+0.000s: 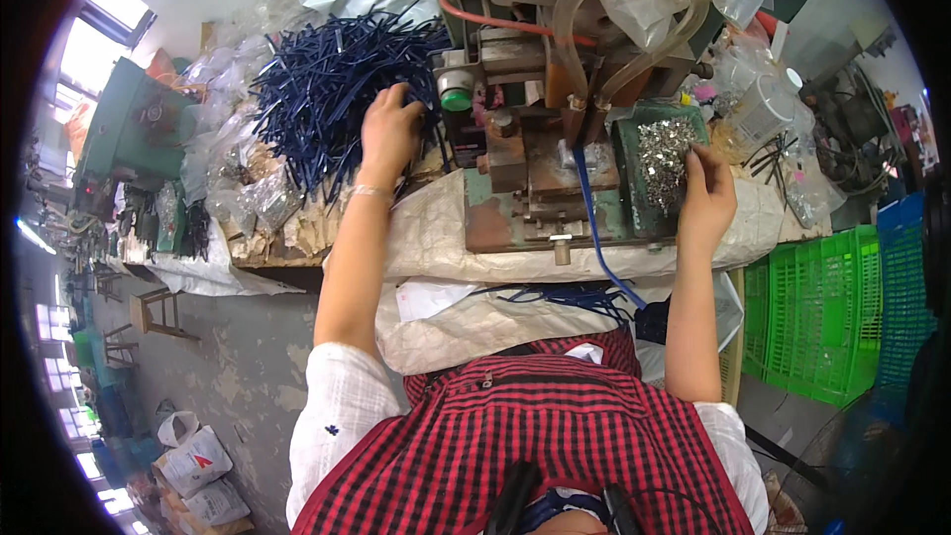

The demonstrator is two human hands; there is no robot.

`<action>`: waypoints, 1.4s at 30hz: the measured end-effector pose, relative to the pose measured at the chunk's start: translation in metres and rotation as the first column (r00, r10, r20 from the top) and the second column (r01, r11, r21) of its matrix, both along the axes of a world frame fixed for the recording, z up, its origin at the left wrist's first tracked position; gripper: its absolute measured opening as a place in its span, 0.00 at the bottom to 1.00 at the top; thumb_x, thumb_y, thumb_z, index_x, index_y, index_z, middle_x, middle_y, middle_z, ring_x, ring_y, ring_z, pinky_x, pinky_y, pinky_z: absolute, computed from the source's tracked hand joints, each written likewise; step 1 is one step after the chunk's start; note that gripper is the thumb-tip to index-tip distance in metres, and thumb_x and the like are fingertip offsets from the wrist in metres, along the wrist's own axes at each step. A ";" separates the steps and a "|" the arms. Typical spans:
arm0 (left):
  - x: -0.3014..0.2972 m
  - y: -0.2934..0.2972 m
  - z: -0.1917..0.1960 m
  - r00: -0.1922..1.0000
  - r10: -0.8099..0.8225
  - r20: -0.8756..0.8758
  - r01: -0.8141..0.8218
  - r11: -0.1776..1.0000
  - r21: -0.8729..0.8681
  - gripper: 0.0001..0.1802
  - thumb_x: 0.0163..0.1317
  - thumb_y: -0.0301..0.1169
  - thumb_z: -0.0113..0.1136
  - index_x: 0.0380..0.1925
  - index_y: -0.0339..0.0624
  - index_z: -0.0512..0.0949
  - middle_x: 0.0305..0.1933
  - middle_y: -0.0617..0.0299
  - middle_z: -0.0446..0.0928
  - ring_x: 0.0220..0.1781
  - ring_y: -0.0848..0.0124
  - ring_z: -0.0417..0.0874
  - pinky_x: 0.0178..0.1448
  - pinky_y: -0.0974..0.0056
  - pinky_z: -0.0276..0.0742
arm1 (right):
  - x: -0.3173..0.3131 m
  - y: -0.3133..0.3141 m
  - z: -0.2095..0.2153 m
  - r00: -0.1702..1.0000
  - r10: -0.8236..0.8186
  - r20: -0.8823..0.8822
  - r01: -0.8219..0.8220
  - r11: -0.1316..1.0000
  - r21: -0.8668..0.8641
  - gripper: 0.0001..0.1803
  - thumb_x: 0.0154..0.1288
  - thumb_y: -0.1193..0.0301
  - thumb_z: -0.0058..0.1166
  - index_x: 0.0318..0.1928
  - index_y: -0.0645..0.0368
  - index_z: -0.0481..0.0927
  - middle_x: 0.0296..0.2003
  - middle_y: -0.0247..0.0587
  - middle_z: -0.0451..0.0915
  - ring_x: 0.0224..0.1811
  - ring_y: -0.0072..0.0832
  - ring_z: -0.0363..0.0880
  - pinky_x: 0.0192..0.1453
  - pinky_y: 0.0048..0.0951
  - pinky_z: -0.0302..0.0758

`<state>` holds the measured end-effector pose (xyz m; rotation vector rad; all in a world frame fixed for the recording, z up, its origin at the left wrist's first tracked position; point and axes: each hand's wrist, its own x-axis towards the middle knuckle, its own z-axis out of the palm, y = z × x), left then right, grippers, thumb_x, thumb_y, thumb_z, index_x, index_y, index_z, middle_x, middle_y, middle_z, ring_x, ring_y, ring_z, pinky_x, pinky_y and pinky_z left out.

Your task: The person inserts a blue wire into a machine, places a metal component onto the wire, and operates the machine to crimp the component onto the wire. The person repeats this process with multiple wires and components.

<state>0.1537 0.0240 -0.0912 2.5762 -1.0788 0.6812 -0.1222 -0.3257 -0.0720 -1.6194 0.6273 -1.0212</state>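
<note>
My left hand (390,137) is over the near right side of a big pile of dark blue narrow strips (315,89), fingers bent and a little apart. No strip clearly shows in its grip. On the right, my right hand (707,200) dips its fingertips into small shiny metal pieces (666,154) in a green tray (649,223). Its thumb and fingers are pinched together; what is between them is too small to make out. Between my hands stands a bench machine (555,173). From its middle a brighter blue strip (592,223) hangs down over the bench edge.
More blue strips (570,297) lie on pale cloth in front of me. A green-capped container (456,89) stands beside the pile. Clear tubing (684,35) loops above the machine. Plastic bags (272,200) crowd the left; green crates (817,312) stand at right.
</note>
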 end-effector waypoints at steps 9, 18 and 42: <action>-0.069 0.005 0.055 0.909 -0.287 -0.302 -0.108 0.539 -0.835 0.04 0.76 0.24 0.58 0.40 0.37 0.73 0.39 0.64 0.82 0.35 0.82 0.77 0.42 0.74 0.74 | -0.007 0.061 0.063 0.958 0.274 0.086 -0.267 0.960 -0.080 0.11 0.67 0.81 0.63 0.49 0.64 0.86 0.44 0.36 0.87 0.48 0.22 0.83 0.57 0.25 0.77; -0.124 -0.029 0.050 0.900 -0.332 -0.284 -0.132 0.412 -0.901 0.05 0.76 0.26 0.59 0.39 0.38 0.76 0.40 0.58 0.87 0.34 0.78 0.84 0.35 0.74 0.76 | 0.034 0.110 0.072 0.911 0.341 0.232 -0.368 0.926 0.084 0.22 0.64 0.81 0.64 0.58 0.68 0.76 0.42 0.39 0.85 0.47 0.21 0.82 0.57 0.24 0.77; -0.191 -0.095 0.108 0.708 -0.566 0.423 0.685 0.696 -0.216 0.11 0.51 0.29 0.76 0.32 0.45 0.82 0.44 0.57 0.87 0.20 0.78 0.75 0.24 0.72 0.69 | 0.002 0.006 0.008 0.930 -0.117 -0.348 -0.229 0.555 -0.800 0.12 0.57 0.71 0.68 0.42 0.57 0.85 0.58 0.52 0.80 0.70 0.49 0.72 0.61 0.47 0.76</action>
